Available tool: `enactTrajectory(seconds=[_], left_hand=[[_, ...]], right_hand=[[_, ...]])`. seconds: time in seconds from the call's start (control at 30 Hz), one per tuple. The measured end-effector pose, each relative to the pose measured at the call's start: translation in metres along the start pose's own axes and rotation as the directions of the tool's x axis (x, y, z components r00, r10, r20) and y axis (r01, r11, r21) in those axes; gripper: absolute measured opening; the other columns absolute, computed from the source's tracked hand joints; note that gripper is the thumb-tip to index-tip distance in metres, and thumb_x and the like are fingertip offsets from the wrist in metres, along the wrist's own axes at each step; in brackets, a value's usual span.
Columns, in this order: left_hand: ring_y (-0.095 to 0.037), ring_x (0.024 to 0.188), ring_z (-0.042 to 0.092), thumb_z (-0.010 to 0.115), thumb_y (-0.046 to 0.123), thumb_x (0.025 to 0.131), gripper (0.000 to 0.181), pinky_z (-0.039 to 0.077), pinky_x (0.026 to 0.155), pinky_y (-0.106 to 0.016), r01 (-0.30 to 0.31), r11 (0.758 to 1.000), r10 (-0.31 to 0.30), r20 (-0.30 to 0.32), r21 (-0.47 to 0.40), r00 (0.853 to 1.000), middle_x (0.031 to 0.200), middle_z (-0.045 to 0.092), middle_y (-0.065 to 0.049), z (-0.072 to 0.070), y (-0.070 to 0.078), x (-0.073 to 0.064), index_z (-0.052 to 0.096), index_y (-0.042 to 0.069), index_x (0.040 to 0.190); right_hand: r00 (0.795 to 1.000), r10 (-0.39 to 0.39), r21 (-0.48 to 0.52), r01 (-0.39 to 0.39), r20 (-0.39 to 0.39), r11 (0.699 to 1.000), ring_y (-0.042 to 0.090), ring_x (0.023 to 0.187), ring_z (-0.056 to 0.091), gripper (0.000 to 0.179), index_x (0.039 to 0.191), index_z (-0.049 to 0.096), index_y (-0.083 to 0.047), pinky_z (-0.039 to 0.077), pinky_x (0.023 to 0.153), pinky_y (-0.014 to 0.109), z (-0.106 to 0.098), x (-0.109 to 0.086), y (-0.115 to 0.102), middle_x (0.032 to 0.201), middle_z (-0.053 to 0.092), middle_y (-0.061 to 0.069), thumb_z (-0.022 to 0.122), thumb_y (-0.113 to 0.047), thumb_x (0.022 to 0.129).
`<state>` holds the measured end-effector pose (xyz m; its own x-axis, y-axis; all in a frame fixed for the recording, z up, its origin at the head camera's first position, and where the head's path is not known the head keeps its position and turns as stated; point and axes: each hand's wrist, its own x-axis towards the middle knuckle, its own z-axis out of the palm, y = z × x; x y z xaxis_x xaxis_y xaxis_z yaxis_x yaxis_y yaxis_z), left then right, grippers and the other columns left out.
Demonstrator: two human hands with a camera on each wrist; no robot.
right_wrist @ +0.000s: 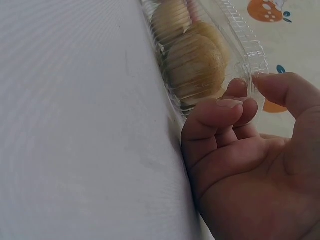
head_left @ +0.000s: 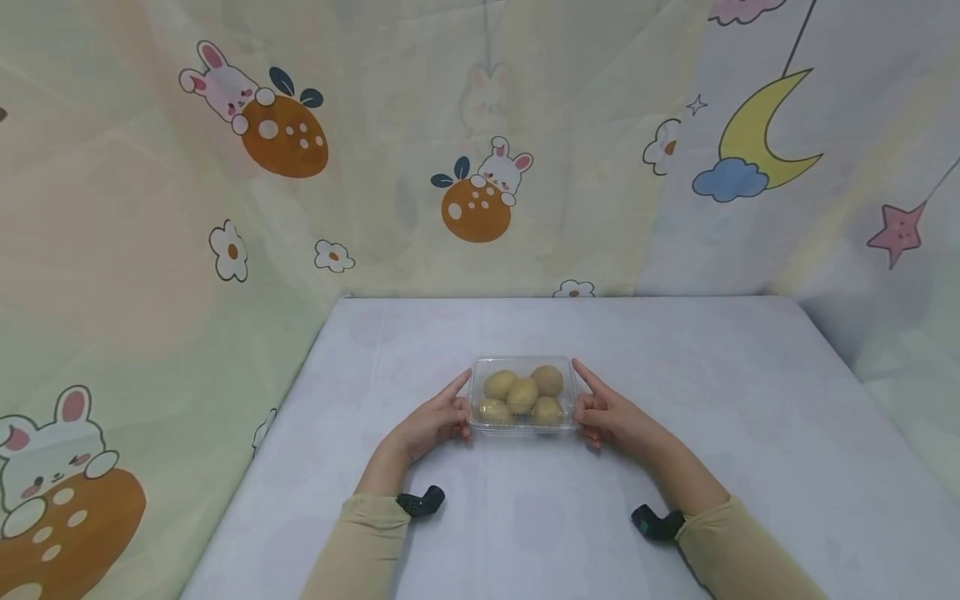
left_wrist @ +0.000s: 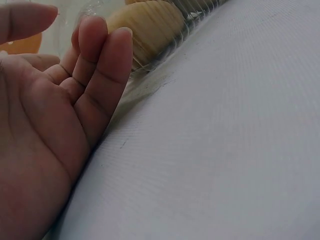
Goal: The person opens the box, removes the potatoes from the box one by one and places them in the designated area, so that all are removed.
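A clear plastic box (head_left: pixel 523 425) with a lid sits on the table in the head view. Inside it lie several oval, yellow-brown pieces (head_left: pixel 522 396); their exact kind cannot be told. My left hand (head_left: pixel 435 423) is at the box's left side, index finger pointing along it and the other fingers bent. In the left wrist view, its thumb stands apart from the fingers (left_wrist: pixel 112 65). At the box's right side is my right hand (head_left: pixel 611 415), index finger stretched towards the back corner. In the right wrist view, its thumb touches the box's rim (right_wrist: pixel 257 62), with bent fingers beside the wall.
A white cloth covers the table (head_left: pixel 525 517). Behind it hangs a patterned curtain (head_left: pixel 397 208) with rabbits, flowers and a moon. Black wrist cameras (head_left: pixel 422 502) sit at both sleeve cuffs.
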<state>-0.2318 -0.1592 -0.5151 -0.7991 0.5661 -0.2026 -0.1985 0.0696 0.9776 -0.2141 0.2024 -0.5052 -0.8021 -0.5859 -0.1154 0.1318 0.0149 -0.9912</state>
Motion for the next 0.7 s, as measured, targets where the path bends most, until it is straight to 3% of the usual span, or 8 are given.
enactTrajectory(seconds=[0.17,0.53,0.7], left_hand=[[-0.016,0.077,0.06,0.048,0.023,0.1,0.069,0.053,0.083,-0.038,0.004,1.0,-0.004,-0.023,0.003,1.0,0.083,0.058,0.002,0.0011,-0.0006,0.0012,0.011,0.045,0.156],[-0.018,0.079,0.061,0.05,0.029,0.101,0.063,0.054,0.084,-0.038,0.012,0.999,-0.011,-0.04,0.038,0.999,0.085,0.057,0.0,0.0022,-0.0003,-0.0002,0.021,0.051,0.152],[-0.018,0.079,0.061,0.052,0.028,0.1,0.064,0.054,0.083,-0.039,0.009,0.999,-0.007,-0.041,0.034,0.999,0.085,0.055,-0.001,0.0036,0.0021,-0.0009,0.022,0.052,0.151]], right_hand=[[1.0,0.0,0.006,0.0,0.004,1.0,0.01,0.061,0.046,0.089,0.159,-0.005,-0.035,0.048,0.056,0.025,0.0005,0.0003,-0.0007,0.081,0.055,-0.005,0.053,-0.006,0.098],[1.0,0.007,0.014,-0.007,0.005,1.0,0.011,0.062,0.047,0.089,0.159,-0.005,-0.035,0.049,0.056,0.025,-0.0016,0.0013,0.0026,0.081,0.053,-0.004,0.052,-0.004,0.098],[0.999,-0.005,0.078,0.002,0.039,0.997,0.012,0.062,0.047,0.086,0.158,-0.004,-0.038,0.049,0.058,0.026,-0.0041,0.0014,0.0046,0.081,0.054,-0.003,0.048,-0.002,0.099]])
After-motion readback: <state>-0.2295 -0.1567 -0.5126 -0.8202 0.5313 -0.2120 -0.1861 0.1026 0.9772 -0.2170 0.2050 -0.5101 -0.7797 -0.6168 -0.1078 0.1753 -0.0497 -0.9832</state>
